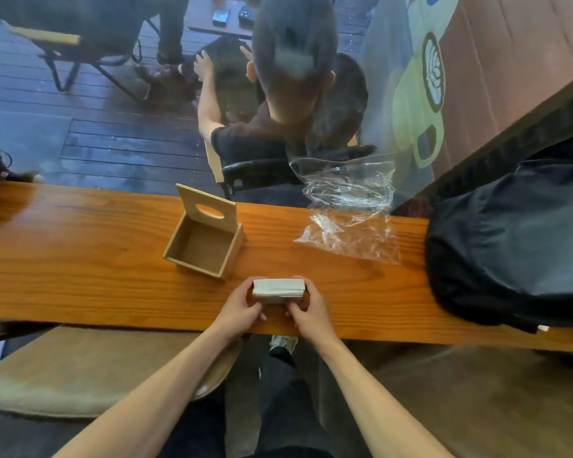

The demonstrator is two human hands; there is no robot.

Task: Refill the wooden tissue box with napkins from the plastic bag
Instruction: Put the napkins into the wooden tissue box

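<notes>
Napkins [278, 290], a white stack seen edge-on, sit low at the near middle of the tabletop [80, 259], held between both hands. The left hand [240, 309] grips the stack's left end, with its fingers [248, 287] curled over the far top corner and the thumb on the near side. The right hand [308, 310] grips the right end the same way, its fingers wrapped round the far corner and its thumb tucked under the near edge. Whether the stack rests on the wood or is lifted just off it cannot be told.

At about 10 o'clock from the stack, near it but apart, stands the wooden tissue box [201, 247]. It is open, its hinged lid [209, 206] standing upright at the far side, an oval slot cut through the lid. The box interior shows bare wood.

At about 2 o'clock from the stack, well apart, the plastic bag [351, 233] lies crumpled and clear on the tabletop, its far part rising against a glass pane behind the counter.

At 3 o'clock, a black backpack [516, 246] covers the right end of the tabletop, close beside the bag. Beyond the glass a seated person [278, 104] is visible on a dark wooden deck, near a folding chair [67, 51] at the far left.
</notes>
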